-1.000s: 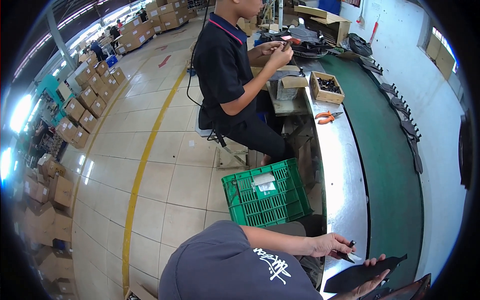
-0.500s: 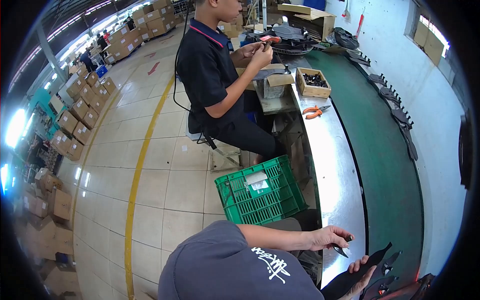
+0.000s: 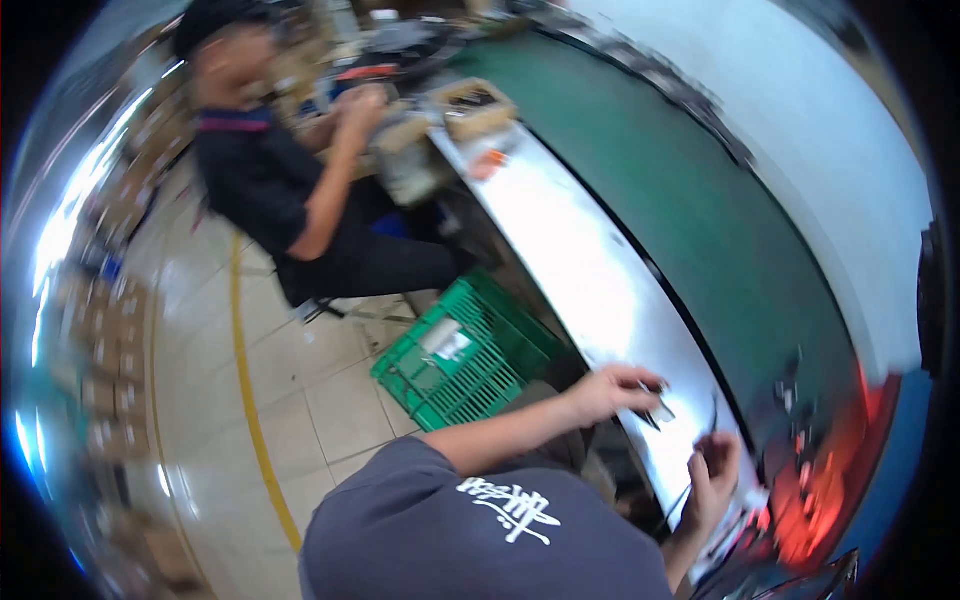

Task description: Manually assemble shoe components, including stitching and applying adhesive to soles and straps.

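Note:
Above the metal-topped bench (image 3: 590, 290), my left hand (image 3: 612, 393) has its fingers closed on a small dark pointed piece (image 3: 650, 418). To its right and a little nearer, my right hand (image 3: 714, 474) grips a long, thin black flat piece. The piece is seen almost edge-on, with its narrow tip above the fingers and its other end below them. The hands are apart. Motion blurs the details of both held things.
A green conveyor belt (image 3: 640, 160) runs along the bench's right side. Red-lit clutter (image 3: 810, 510) lies at the lower right. A green crate (image 3: 450, 350) stands left of the bench. Farther off, a seated co-worker (image 3: 290, 180) works beside a wooden box (image 3: 475, 108) and orange-handled pliers (image 3: 488, 164).
The view has swung, so the co-worker and bench sit further left. My right hand has turned the black flat piece from broad side to edge-on. My left hand still pinches its small piece.

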A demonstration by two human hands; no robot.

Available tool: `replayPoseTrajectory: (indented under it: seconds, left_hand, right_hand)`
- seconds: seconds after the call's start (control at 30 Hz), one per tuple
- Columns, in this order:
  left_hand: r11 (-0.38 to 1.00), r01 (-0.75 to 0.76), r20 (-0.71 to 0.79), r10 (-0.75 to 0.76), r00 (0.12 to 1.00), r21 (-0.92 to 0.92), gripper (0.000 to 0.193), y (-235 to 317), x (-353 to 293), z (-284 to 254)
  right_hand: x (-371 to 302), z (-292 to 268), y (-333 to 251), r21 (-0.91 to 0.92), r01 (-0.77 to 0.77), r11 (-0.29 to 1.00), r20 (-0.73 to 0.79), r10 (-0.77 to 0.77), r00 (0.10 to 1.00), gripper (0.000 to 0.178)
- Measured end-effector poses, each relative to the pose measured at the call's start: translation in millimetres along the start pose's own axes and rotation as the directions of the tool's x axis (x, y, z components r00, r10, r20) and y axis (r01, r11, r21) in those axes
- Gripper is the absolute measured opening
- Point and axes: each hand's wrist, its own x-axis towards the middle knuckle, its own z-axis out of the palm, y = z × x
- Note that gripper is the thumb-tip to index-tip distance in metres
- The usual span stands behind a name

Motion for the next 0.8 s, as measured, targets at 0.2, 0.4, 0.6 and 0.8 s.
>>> replayPoseTrajectory:
  seconds: [0.2,0.4,0.6,0.8]
  left_hand:
    - [0.997,0.077,0.108,-0.076,0.991,-0.001,0.026,12.6,2.2,5.1]
    - [0.988,0.14,0.181,-0.125,0.975,-0.072,0.031,-3.7,16.0,22.7]
    - [0.993,0.07,0.241,-0.045,0.97,-0.095,0.032,-16.3,17.4,29.5]
    - [0.992,0.089,0.247,-0.063,0.967,-0.095,0.031,-13.5,14.5,30.6]
  right_hand:
    - [-11.6,5.8,-16.2,-0.274,0.175,0.946,0.03,-0.174,0.984,0.061]
    - [-26.3,-10.2,-19.4,-0.332,0.212,0.919,-0.021,-0.232,0.972,0.044]
    - [-33.3,-11.0,-13.7,-0.282,0.184,0.942,-0.021,-0.197,0.98,0.044]
    - [-29.7,-7.6,-8.3,-0.31,0.263,0.913,0.025,-0.269,0.963,0.044]
